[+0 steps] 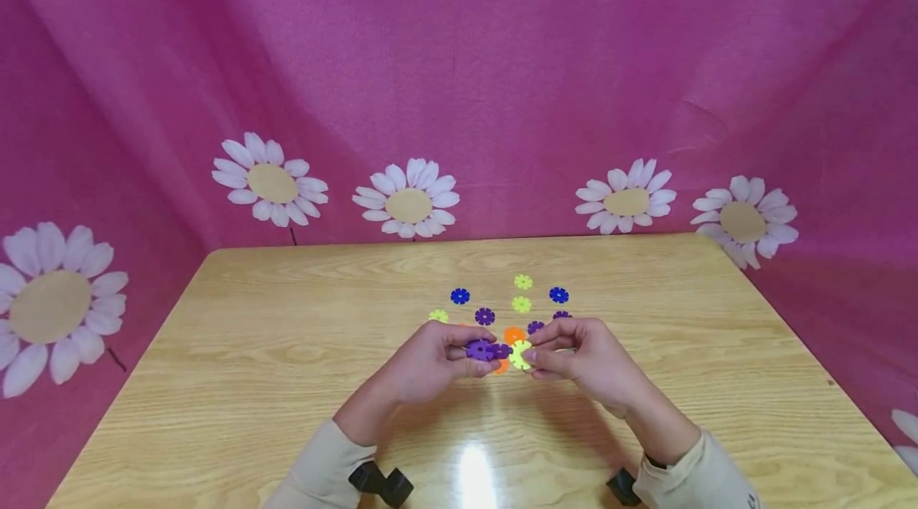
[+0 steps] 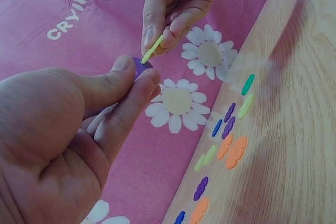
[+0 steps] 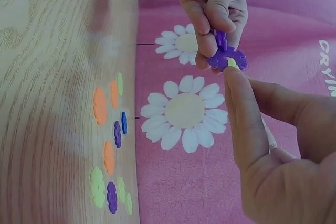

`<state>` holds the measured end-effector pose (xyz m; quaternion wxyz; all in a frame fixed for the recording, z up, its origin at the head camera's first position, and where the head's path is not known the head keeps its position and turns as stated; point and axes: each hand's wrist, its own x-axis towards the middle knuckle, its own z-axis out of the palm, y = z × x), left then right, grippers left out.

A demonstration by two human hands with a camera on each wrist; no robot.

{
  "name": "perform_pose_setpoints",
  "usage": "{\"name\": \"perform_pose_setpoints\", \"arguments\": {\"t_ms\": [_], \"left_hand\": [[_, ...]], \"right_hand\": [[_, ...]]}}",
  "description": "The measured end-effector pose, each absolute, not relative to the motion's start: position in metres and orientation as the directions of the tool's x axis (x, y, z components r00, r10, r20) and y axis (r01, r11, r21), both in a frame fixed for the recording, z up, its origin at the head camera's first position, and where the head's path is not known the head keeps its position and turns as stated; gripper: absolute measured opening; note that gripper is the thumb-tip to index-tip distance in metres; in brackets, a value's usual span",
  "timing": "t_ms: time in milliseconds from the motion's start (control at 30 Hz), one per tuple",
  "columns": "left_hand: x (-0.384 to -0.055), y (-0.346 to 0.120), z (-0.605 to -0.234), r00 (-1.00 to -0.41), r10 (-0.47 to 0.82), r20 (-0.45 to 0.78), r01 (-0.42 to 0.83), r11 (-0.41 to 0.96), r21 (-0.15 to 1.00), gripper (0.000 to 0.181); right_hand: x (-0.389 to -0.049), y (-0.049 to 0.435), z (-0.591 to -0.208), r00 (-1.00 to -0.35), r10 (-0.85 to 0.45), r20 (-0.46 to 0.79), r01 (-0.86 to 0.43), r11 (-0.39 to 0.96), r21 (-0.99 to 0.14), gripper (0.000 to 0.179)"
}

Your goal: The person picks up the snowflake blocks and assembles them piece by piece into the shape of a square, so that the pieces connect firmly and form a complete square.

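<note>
My left hand point(image 1: 430, 362) pinches a purple notched disc point(image 1: 478, 350) that has a second purple disc point(image 3: 228, 60) joined to it at an angle. Between the thumb and fingers of my right hand point(image 1: 591, 358) is a yellow-green notched disc point(image 1: 520, 355). Both hands are raised over the table, close together. In the left wrist view, the yellow disc point(image 2: 152, 49) stands edge-on with its lower rim right at the purple piece point(image 2: 140, 66). The right wrist view shows the yellow edge overlapping the second purple disc; fingertips hide most of it.
Behind the hands, loose notched discs lie on the wooden table point(image 1: 287, 334): blue point(image 1: 460, 296), purple point(image 1: 484, 316), yellow point(image 1: 523, 282) and orange point(image 1: 514, 334), with a green one point(image 2: 248, 84) in the left wrist view. A pink cloth with daisies point(image 1: 459, 95) hangs behind the table.
</note>
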<state>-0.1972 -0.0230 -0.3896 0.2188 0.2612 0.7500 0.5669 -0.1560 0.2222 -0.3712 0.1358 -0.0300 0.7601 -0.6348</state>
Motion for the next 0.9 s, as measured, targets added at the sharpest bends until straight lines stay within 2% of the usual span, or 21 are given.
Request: {"name": "perform_pose_setpoints", "arguments": {"t_ms": [200, 333, 633, 900], "left_hand": [[-0.196, -0.02, -0.393, -0.749, 0.662, -0.001, 0.163, 0.187, 0.969, 0.034], [-0.194, -0.016, -0.394, -0.763, 0.647, -0.01, 0.158, 0.2, 0.967, 0.033], [-0.193, -0.014, -0.395, -0.768, 0.64, -0.006, 0.161, 0.203, 0.966, 0.032], [-0.193, -0.015, -0.396, -0.758, 0.652, 0.025, 0.167, 0.157, 0.973, 0.033]], "right_hand": [[-0.154, 0.222, -0.371, -0.963, -0.204, -0.175, 0.141, 0.17, -0.975, 0.028], [-0.154, 0.224, -0.372, -0.962, -0.207, -0.18, 0.16, 0.111, -0.981, 0.026], [-0.155, 0.228, -0.38, -0.954, -0.232, -0.192, 0.199, -0.011, -0.98, 0.011], [-0.156, 0.226, -0.382, -0.949, -0.236, -0.21, 0.225, -0.04, -0.973, 0.011]]}}
